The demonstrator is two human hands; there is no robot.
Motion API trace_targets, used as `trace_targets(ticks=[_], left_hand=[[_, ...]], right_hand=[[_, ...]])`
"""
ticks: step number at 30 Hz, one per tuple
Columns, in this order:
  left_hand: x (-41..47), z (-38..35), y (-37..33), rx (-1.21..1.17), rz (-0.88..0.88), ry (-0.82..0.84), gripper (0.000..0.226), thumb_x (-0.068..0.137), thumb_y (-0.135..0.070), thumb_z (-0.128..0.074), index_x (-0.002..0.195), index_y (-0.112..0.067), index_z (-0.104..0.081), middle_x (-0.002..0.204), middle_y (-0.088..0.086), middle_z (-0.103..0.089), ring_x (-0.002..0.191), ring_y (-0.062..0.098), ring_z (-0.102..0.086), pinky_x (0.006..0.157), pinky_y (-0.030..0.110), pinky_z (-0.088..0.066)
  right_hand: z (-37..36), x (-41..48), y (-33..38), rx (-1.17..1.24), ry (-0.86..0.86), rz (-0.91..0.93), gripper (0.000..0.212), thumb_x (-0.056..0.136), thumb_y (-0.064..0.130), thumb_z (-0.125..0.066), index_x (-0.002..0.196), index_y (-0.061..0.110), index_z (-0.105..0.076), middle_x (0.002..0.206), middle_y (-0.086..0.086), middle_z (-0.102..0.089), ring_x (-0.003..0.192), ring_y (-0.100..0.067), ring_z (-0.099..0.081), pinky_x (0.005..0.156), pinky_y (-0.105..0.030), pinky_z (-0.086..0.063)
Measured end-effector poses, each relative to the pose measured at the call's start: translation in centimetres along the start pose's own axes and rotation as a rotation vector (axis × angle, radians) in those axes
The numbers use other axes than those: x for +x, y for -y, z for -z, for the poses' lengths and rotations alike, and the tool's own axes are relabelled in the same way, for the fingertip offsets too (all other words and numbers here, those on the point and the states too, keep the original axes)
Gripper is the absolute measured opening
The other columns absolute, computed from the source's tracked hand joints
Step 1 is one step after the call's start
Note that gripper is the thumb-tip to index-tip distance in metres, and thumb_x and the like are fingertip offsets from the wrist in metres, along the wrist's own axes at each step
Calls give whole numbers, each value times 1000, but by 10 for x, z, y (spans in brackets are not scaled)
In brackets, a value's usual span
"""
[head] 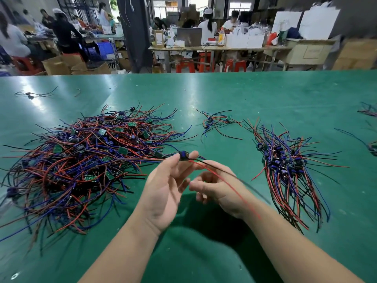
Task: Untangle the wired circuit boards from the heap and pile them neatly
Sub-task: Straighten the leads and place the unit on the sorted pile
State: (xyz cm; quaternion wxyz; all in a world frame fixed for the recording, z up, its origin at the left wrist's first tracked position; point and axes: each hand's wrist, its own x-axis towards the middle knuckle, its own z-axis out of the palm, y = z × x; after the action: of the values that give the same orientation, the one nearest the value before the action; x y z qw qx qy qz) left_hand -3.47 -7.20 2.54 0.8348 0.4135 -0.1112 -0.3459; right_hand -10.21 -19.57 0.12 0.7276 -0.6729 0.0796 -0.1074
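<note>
A big tangled heap (85,160) of small green circuit boards with red, blue and black wires lies on the left of the green table (224,94). A combed pile (289,172) of the same boards lies at the right, wires pointing toward me. My left hand (165,190) pinches one wired board (183,155) between thumb and fingertip above the table. Its wires on the left still run into the heap. Its red and black wires (220,178) trail down to the right, across my right hand (216,190), which is loosely curled beneath them.
A small loose bunch of wired boards (218,121) lies behind my hands. More wired boards sit at the far right edge (369,111) and far left (30,94). Beyond the table's far edge, people work at other benches among red stools and cartons.
</note>
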Motion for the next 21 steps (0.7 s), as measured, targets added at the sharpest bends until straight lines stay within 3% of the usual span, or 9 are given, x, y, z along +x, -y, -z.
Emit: trace_targets(ticks=[2, 6, 8, 11, 12, 15, 17, 19, 21], left_hand=[[1, 1, 10, 22, -43, -71, 26, 69, -29, -66, 90, -15, -64, 82, 3, -72, 74, 15, -64, 62, 26, -51], [4, 1, 23, 363, -187, -161, 9, 81, -15, -68, 77, -18, -60, 66, -7, -64, 62, 6, -54, 63, 21, -44], [2, 2, 24, 581, -347, -93, 18, 82, -11, -71, 72, -19, -59, 64, -11, -64, 60, 2, -54, 62, 14, -44], [-1, 8, 25, 1077, -654, 82, 14, 79, -16, -69, 81, -27, -61, 77, -19, -65, 70, -1, -57, 69, 11, -43], [-1, 9, 25, 1144, -703, 99, 18, 79, -14, -66, 84, -30, -61, 80, -20, -65, 73, -2, -58, 71, 9, -42], [0, 8, 24, 913, -538, 32, 21, 90, -5, -60, 88, -24, -68, 80, -9, -71, 72, 2, -66, 68, 17, -52], [0, 4, 22, 632, -280, 3, 16, 89, -22, -62, 80, -15, -73, 74, 4, -73, 61, 12, -66, 59, 25, -55], [1, 7, 23, 620, -184, -14, 28, 75, -37, -70, 74, -9, -75, 70, 10, -72, 55, 16, -64, 55, 27, -55], [1, 8, 24, 684, -171, -39, 18, 72, -23, -78, 75, -5, -74, 64, 10, -71, 51, 13, -63, 51, 22, -52]], right_hand=[[-5, 2, 1, 164, -62, 51, 29, 66, 10, -80, 91, 15, -67, 65, -6, -64, 48, -14, -56, 47, -21, -44], [-2, 5, 7, 439, -217, -14, 5, 64, 14, -69, 65, 12, -73, 62, -4, -67, 49, -10, -58, 51, -16, -49], [0, 7, 11, 544, -249, -52, 6, 66, 13, -65, 65, 9, -70, 59, -5, -64, 45, -8, -56, 46, -15, -48], [4, 6, 19, 627, -262, -94, 11, 68, 17, -62, 71, 6, -61, 54, -2, -59, 39, -6, -51, 40, -14, -45], [7, 4, 21, 652, -249, -101, 12, 70, 18, -61, 72, 6, -59, 53, -1, -57, 38, -5, -48, 39, -14, -43], [17, -1, 26, 620, -127, -123, 14, 74, 18, -59, 75, 5, -54, 55, -1, -52, 40, -5, -42, 39, -15, -39], [19, -3, 23, 435, -88, -164, 16, 73, 19, -62, 76, 5, -55, 57, -3, -55, 40, -5, -45, 40, -14, -41], [17, -4, 18, 205, -88, -198, 13, 77, 17, -65, 74, 6, -58, 59, -2, -58, 44, -6, -47, 44, -13, -43], [18, -3, 13, 42, -126, -181, 13, 83, 11, -66, 72, 7, -61, 57, 0, -58, 47, -6, -49, 47, -15, -43]])
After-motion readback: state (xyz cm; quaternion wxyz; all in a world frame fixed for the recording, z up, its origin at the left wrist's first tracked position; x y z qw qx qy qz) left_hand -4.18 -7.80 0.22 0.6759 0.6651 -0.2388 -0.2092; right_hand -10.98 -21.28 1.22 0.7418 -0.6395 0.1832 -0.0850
